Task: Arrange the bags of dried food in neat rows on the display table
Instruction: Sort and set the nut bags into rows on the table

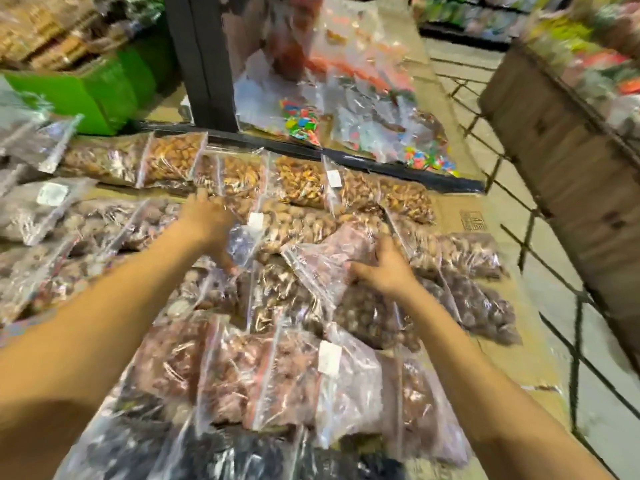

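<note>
Several clear zip bags of brown dried food cover the cardboard-topped display table (pixel 460 209), with golden-brown bags (pixel 301 185) in the far row. My left hand (pixel 211 223) reaches over the middle rows, its fingers down on a clear bag (pixel 242 240); motion blur hides whether it grips. My right hand (pixel 384 268) holds the edge of a tilted pinkish bag (pixel 332 258) that lies across its neighbours. Pinkish bags (pixel 263 372) fill the near row.
A black post (pixel 204 57) rises behind the table, with bags of colourful sweets (pixel 304 123) beyond it. A green box (pixel 86 91) stands at the back left. A wooden crate (pixel 561 147) is on the right across a tiled aisle. Dark bags (pixel 207 452) lie nearest me.
</note>
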